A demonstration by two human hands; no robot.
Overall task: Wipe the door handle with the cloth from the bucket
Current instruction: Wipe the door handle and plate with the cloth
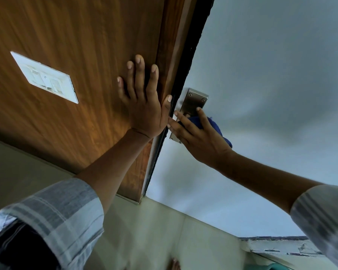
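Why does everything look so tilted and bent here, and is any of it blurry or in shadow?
Head view: the wide lens tilts the scene and bows the door frame; the wooden panel is streaked with blur, and the switch plate is soft. A warm glow falls on the wood below the left hand; soft shadows lie on the pale door around the right hand and blue cloth.
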